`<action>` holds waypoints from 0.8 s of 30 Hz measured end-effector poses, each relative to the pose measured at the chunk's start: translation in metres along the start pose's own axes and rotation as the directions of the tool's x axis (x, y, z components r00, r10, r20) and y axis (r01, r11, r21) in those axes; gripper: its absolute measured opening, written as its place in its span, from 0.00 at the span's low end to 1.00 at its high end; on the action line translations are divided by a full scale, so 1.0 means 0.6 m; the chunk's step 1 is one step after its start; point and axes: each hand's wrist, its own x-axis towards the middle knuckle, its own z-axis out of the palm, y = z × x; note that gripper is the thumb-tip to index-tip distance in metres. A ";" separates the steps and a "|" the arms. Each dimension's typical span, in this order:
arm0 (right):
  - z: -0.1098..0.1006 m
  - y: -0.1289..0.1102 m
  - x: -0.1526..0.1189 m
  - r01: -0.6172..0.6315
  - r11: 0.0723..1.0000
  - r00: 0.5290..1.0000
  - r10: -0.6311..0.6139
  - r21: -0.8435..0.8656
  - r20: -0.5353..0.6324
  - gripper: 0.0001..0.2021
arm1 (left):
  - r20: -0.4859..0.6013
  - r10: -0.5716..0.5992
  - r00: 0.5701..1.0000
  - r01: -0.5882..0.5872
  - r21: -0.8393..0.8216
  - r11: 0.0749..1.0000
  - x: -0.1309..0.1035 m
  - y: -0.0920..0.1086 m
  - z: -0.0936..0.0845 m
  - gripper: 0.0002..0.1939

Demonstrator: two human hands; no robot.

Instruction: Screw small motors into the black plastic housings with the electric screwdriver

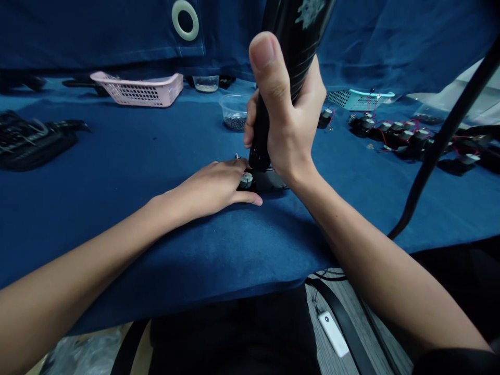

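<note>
My right hand (291, 104) is wrapped round a thick black cylindrical tool (289, 62), held nearly upright and leaning a little to the right. The tool's lower end meets a dark part (271, 180) lying on the blue cloth. From the left, my left hand (221, 185) holds that part, its thumb along the near side and its fingers on the far side. A small round silvery motor (246, 180) shows between thumb and fingers. The tool's tip hides the spot where it touches the part.
Across the back stand a pink basket (136, 92), a clear tub of small dark pieces (235, 117) and a turquoise basket (357, 99). Black parts with red wires (406, 133) lie at the right, near a hanging black cable (441, 143). Black items (39, 140) lie at the left.
</note>
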 end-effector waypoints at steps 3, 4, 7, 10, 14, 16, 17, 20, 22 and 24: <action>-0.002 0.003 0.000 0.013 1.000 1.000 -0.014 0.019 0.027 0.10 | 0.043 0.003 0.999 -0.001 -0.036 0.999 0.000 0.002 -0.010 0.26; -0.002 0.005 0.000 0.025 0.999 0.999 -0.026 0.031 0.024 0.10 | 0.056 0.005 0.998 -0.001 -0.061 0.998 0.000 0.002 -0.013 0.25; 0.002 0.007 -0.001 0.044 0.999 0.999 -0.044 0.031 -0.004 0.12 | 0.038 0.020 0.999 -0.015 -0.124 0.992 0.000 0.001 -0.019 0.21; 0.005 0.006 -0.002 0.012 1.000 1.000 -0.012 -0.017 -0.011 0.13 | -0.018 0.023 1.000 -0.026 -0.146 0.989 0.001 0.001 -0.021 0.20; 0.005 0.009 -0.001 0.005 1.000 1.000 -0.005 -0.003 -0.022 0.16 | 0.007 0.027 1.000 -0.026 -0.129 0.991 0.004 0.005 -0.024 0.18; 0.004 0.012 0.000 0.040 0.999 0.999 -0.040 0.024 -0.010 0.18 | 0.034 0.007 0.999 -0.004 -0.102 0.995 0.006 0.009 -0.027 0.18; 0.003 0.012 0.000 0.045 0.999 0.999 -0.045 0.023 -0.004 0.18 | 0.045 -0.010 0.999 0.014 -0.083 0.996 0.007 0.012 -0.029 0.18; 0.003 0.006 -0.001 0.011 0.999 1.000 -0.010 -0.032 0.013 0.14 | 0.074 -0.052 0.996 0.055 -0.027 0.998 0.009 0.017 -0.033 0.18; 0.004 0.001 -0.002 -0.006 0.997 1.000 0.007 -0.075 0.002 0.12 | 0.083 -0.060 0.995 0.061 -0.013 0.998 0.010 0.019 -0.033 0.19; 0.007 -0.002 -0.003 -0.005 0.996 1.000 0.003 -0.086 -0.022 0.12 | 0.081 -0.052 0.995 0.054 -0.018 0.998 0.010 0.017 -0.032 0.19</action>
